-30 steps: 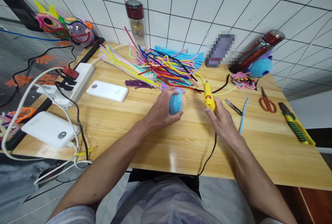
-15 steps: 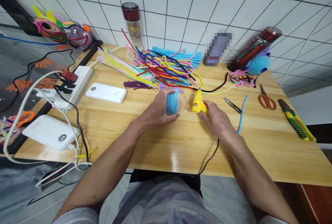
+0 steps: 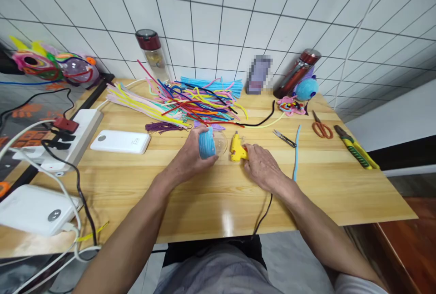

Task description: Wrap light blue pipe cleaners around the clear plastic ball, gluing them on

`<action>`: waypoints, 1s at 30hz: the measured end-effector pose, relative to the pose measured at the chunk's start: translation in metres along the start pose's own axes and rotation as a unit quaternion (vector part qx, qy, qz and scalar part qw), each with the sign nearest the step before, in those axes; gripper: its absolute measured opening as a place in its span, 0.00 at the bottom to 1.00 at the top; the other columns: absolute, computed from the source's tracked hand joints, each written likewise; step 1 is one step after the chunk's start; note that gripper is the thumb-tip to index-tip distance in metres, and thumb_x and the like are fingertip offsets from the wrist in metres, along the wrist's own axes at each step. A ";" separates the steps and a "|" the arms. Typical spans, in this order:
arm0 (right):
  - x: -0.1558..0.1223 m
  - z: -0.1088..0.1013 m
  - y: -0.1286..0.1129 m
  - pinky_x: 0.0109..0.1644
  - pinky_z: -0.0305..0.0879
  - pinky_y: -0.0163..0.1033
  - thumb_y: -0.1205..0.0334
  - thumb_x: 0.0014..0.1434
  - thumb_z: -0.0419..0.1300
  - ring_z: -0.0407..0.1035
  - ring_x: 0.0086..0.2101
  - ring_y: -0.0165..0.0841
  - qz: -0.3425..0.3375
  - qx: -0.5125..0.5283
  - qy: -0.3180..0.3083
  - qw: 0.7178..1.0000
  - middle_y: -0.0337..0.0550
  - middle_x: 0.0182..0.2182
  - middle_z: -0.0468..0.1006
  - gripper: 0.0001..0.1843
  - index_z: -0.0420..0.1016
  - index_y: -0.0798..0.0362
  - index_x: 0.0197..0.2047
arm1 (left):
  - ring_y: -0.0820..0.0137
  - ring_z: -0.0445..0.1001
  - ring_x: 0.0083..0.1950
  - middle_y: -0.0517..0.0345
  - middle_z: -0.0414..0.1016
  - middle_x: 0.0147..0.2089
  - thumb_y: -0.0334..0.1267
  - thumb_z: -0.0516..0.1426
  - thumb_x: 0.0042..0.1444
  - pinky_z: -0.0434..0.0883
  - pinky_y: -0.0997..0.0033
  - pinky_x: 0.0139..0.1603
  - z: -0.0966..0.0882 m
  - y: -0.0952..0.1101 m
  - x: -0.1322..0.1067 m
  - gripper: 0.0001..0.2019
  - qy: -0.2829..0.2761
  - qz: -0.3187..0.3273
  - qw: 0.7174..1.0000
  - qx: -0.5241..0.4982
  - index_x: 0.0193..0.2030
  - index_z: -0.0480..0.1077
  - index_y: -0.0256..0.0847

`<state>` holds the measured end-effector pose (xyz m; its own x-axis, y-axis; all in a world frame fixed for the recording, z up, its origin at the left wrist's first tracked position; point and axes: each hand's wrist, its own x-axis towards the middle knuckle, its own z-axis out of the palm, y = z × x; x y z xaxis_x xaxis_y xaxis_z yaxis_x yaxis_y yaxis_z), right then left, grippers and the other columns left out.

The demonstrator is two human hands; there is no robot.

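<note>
My left hand [image 3: 190,151] is closed around a clear plastic ball [image 3: 221,143] whose near-left side is wrapped in blue pipe cleaner [image 3: 207,143]. The ball's bare, see-through side faces right. In my right hand [image 3: 262,164] is a yellow hot glue gun [image 3: 237,149], gripped by its handle, nozzle toward the wall. A small gap separates the gun from the ball. The gun's black cord [image 3: 264,216] runs down past the table's front edge. To the right of this hand lies one blue pipe cleaner [image 3: 297,151], with thread snips [image 3: 285,138] beside it.
Behind my hands lies a heap of coloured pipe cleaners [image 3: 204,101]. Orange-handled scissors [image 3: 322,128] and pliers [image 3: 356,148] are at right. White power banks [image 3: 121,142] and a power strip [image 3: 81,135] with cables take up the left. Two bottles [image 3: 155,53] [image 3: 298,73] stand by the wall.
My view has turned to the right, so everything sits further left in it. Both hands keep their hold on the ball and the glue gun, whose gap looks about the same.
</note>
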<state>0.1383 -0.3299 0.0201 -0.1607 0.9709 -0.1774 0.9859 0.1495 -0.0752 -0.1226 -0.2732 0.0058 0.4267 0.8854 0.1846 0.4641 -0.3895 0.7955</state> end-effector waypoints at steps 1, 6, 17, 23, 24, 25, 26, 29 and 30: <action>0.000 0.000 -0.001 0.60 0.67 0.49 0.67 0.69 0.56 0.75 0.55 0.50 0.001 0.000 -0.003 1.000 0.61 0.55 0.80 0.25 0.69 0.61 0.68 | 0.46 0.66 0.75 0.35 0.62 0.72 0.44 0.66 0.57 0.67 0.39 0.76 0.000 0.000 0.000 0.40 0.002 0.001 1.000 0.000 0.71 0.52 0.40; 0.003 0.002 0.004 0.59 0.68 0.50 0.63 0.70 0.58 0.76 0.55 0.51 -0.006 0.001 0.004 1.000 0.61 0.55 0.82 0.23 0.73 0.59 0.65 | 0.46 0.67 0.75 0.37 0.64 0.71 0.45 0.67 0.57 0.68 0.39 0.75 0.000 0.001 0.000 0.39 0.006 0.002 1.000 0.000 0.70 0.53 0.41; 0.005 -0.005 0.016 0.58 0.69 0.54 0.50 0.72 0.61 0.76 0.53 0.54 -0.008 0.033 0.071 0.997 0.62 0.52 0.82 0.23 0.77 0.57 0.62 | 0.47 0.69 0.74 0.37 0.62 0.72 0.49 0.68 0.54 0.69 0.43 0.75 0.004 -0.004 0.002 0.43 0.010 -0.041 0.999 -0.021 0.70 0.52 0.41; 0.010 0.002 0.027 0.60 0.70 0.56 0.53 0.73 0.59 0.76 0.53 0.54 -0.054 0.079 0.146 0.985 0.60 0.51 0.82 0.22 0.76 0.56 0.63 | 0.47 0.65 0.77 0.37 0.60 0.75 0.49 0.68 0.54 0.64 0.42 0.79 0.003 -0.005 0.003 0.46 0.013 -0.033 0.999 -0.011 0.73 0.51 0.42; 0.011 0.003 0.029 0.60 0.70 0.56 0.53 0.73 0.58 0.76 0.53 0.53 -0.062 0.083 0.150 0.983 0.60 0.51 0.82 0.21 0.76 0.56 0.62 | 0.47 0.65 0.77 0.38 0.61 0.75 0.49 0.68 0.54 0.64 0.42 0.79 0.003 -0.005 0.003 0.46 0.011 -0.032 0.999 -0.008 0.73 0.51 0.42; 0.012 0.005 0.030 0.60 0.71 0.56 0.54 0.73 0.59 0.76 0.53 0.53 -0.068 0.085 0.153 0.982 0.60 0.52 0.82 0.21 0.77 0.56 0.62 | 0.47 0.65 0.76 0.38 0.61 0.74 0.49 0.68 0.54 0.64 0.42 0.79 0.003 -0.005 0.003 0.45 0.009 -0.031 0.999 -0.005 0.73 0.52 0.42; 0.013 0.006 0.031 0.60 0.71 0.56 0.54 0.73 0.59 0.76 0.53 0.54 -0.071 0.086 0.154 0.982 0.60 0.52 0.82 0.21 0.77 0.56 0.62 | 0.47 0.66 0.76 0.39 0.62 0.73 0.49 0.68 0.54 0.64 0.42 0.78 0.003 -0.005 0.003 0.45 0.009 -0.030 1.000 -0.002 0.73 0.53 0.42; 0.015 0.007 0.032 0.60 0.71 0.56 0.54 0.72 0.59 0.76 0.53 0.53 -0.076 0.092 0.160 0.980 0.60 0.52 0.83 0.20 0.79 0.55 0.61 | 0.49 0.67 0.74 0.40 0.63 0.73 0.49 0.69 0.53 0.65 0.44 0.78 0.006 -0.005 0.003 0.44 0.017 -0.030 0.999 0.000 0.72 0.54 0.42; 0.015 0.006 0.032 0.59 0.71 0.56 0.54 0.73 0.59 0.76 0.53 0.53 -0.077 0.094 0.165 0.979 0.59 0.52 0.83 0.20 0.79 0.54 0.61 | 0.49 0.67 0.74 0.40 0.63 0.73 0.49 0.69 0.52 0.66 0.44 0.77 0.007 -0.005 0.003 0.45 0.020 -0.031 0.999 -0.001 0.72 0.53 0.43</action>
<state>0.1675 -0.3113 0.0087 -0.2519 0.9518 0.1750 0.9201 0.2916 -0.2615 -0.1183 -0.2703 -0.0020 0.3654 0.9172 0.1589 0.4870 -0.3339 0.8071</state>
